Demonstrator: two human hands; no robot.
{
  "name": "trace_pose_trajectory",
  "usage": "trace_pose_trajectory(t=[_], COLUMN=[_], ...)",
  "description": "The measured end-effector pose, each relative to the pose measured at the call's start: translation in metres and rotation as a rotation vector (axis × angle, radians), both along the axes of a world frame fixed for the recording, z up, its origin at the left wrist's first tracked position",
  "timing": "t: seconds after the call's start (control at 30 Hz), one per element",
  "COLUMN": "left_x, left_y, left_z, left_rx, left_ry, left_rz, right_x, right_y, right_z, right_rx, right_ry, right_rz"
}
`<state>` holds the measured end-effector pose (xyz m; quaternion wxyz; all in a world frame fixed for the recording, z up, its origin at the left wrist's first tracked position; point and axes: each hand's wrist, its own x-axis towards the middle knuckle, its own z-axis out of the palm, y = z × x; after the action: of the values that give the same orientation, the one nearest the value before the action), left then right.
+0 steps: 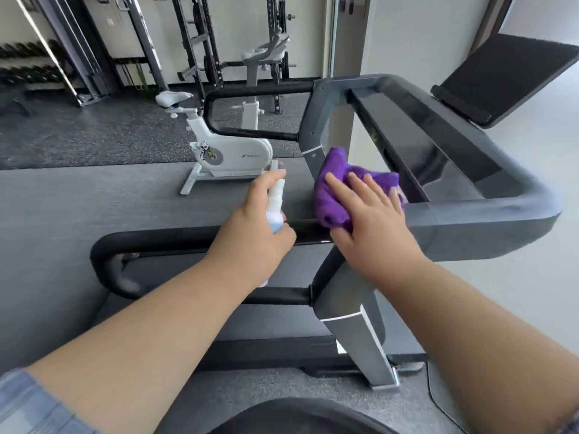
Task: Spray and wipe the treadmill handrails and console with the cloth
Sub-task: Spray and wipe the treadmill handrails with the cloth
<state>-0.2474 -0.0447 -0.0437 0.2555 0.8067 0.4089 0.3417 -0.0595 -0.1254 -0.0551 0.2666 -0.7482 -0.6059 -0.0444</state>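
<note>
two hands are working at the treadmill, and we are cataloguing them in turn. step in hand, as we are judging it: wiping where the near handrail (188,239) meets the console frame (482,211); we are advising flat, overlapping strokes, following the rail's curve. right hand (372,220): fingers lying straight and spread, pressing the purple cloth (335,186) onto the frame, just right of the rail's black end. left hand (253,233): fingers curling round the spray bottle (275,208), nozzle pointing far, above the rail. white exercise bike (225,151) is standing far left.
</note>
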Motion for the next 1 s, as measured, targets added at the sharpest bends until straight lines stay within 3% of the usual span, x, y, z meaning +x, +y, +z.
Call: trace_pose_trajectory(t=[0.03,0.1,0.3,0.37,0.47,0.67,1.0], left_x=[0.000,-0.003,-0.022,-0.027,-0.032,-0.041,-0.062], left_y=[-0.002,-0.007,-0.022,-0.024,-0.023,-0.026,-0.026], left_z=[-0.003,-0.010,-0.034,-0.038,-0.038,-0.041,-0.051], left_rx=[-0.005,-0.038,-0.066,-0.075,-0.090,-0.095,-0.112], left_ry=[0.015,0.025,0.033,0.034,0.014,0.004,-0.022], left_rz=[0.022,0.057,0.127,0.148,0.166,0.177,0.211], right_x=[0.000,-0.003,-0.020,-0.016,-0.001,-0.016,-0.046], right_y=[0.003,0.006,-0.001,0.000,0.016,0.036,0.063], right_z=[-0.009,-0.019,-0.022,-0.009,0.013,-0.015,-0.021], right_rx=[-0.122,-0.204,-0.275,-0.302,-0.132,-0.227,-0.189], right_ry=[-0.167,-0.302,-0.394,-0.340,-0.205,-0.470,-0.539], right_rz=[-0.027,-0.048,0.121,0.163,0.156,0.158,0.144])
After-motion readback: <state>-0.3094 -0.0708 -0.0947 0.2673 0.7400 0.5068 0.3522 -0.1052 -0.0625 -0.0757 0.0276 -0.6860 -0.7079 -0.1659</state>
